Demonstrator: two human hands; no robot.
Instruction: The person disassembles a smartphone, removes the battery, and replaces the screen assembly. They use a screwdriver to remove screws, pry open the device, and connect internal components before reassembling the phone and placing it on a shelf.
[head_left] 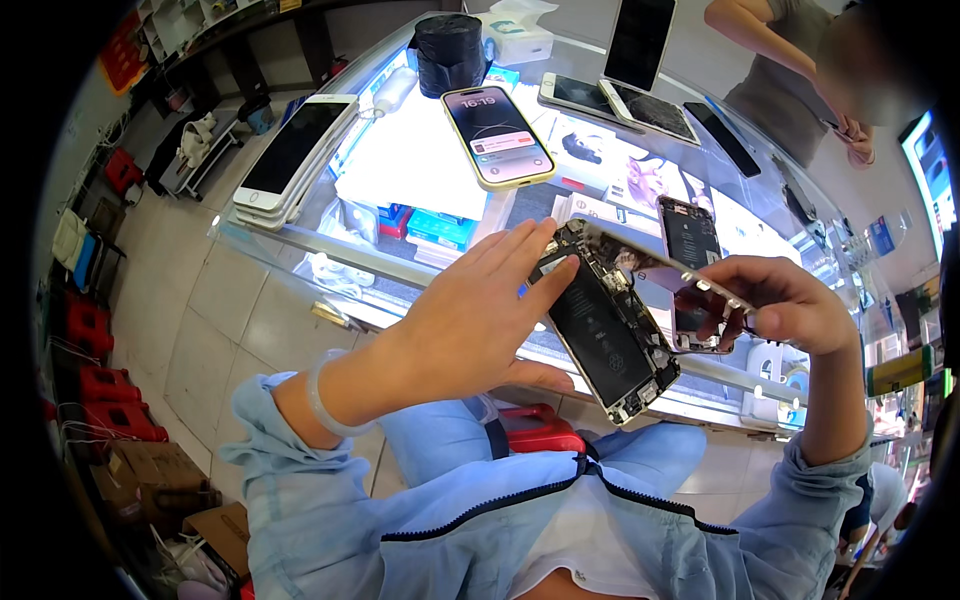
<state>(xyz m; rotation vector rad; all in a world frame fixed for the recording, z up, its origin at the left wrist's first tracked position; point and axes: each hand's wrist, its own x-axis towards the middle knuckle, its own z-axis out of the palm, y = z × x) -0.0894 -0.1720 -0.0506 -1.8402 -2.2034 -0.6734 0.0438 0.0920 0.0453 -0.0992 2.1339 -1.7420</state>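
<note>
My left hand (465,305) grips an opened phone (605,335) by its left side. One finger lies across its top edge and the thumb is beside the frame. A black battery and bare circuit parts show inside. My right hand (795,300) pinches a thin, shiny-edged phone panel (690,275), tilted along the opened phone's right side. Whether the two parts are still joined I cannot tell. Behind the panel, a second opened phone (690,230) lies on the glass counter (395,300), partly covered by the panel and my right fingers.
A lit phone (497,137) in a yellowish case lies farther back. Stacked white phones (290,165) sit at the left corner, with more phones (650,108) at the back. A black roll (447,55) stands near a tissue box (515,38). Another person (790,75) is across the counter.
</note>
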